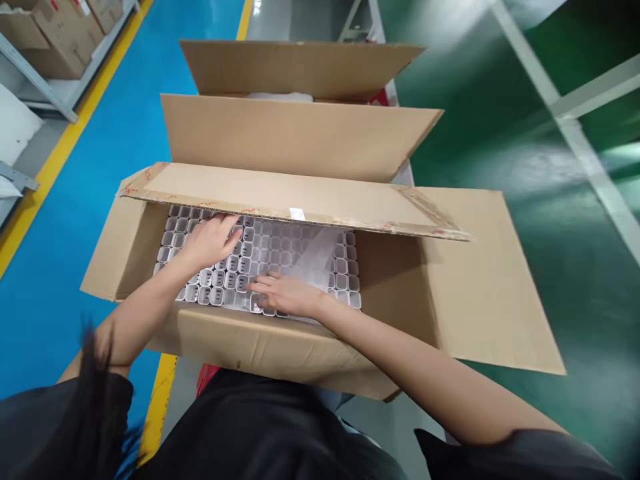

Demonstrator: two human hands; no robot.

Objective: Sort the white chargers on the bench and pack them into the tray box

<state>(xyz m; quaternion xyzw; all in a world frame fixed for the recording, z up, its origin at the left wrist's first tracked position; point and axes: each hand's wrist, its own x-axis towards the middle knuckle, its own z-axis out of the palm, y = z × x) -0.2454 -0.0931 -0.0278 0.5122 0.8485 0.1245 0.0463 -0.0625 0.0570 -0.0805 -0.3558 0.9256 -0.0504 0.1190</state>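
An open cardboard box (280, 333) stands in front of me, holding rows of small white square-mouthed plastic pieces (217, 295). Over the left part of the rows is my left hand (213, 240), fingers stretched and thumb apart, its fingertips near the raised back flap. My right hand (287, 295) lies low across the front middle rows with its fingers spread, touching the pieces there. Beside it, a thin translucent sheet (317, 257) covers part of the right-hand rows. Neither hand shows anything gripped. The flap (270, 190) hides the far rows.
The right flap (490, 280) sticks out sideways. Behind stand more open cardboard flaps (300, 137). A shelf with cartons (60, 37) is at the upper left, beside a yellow line (75, 137) on the blue floor (125, 100). A pale metal frame (565, 110) stands at the right.
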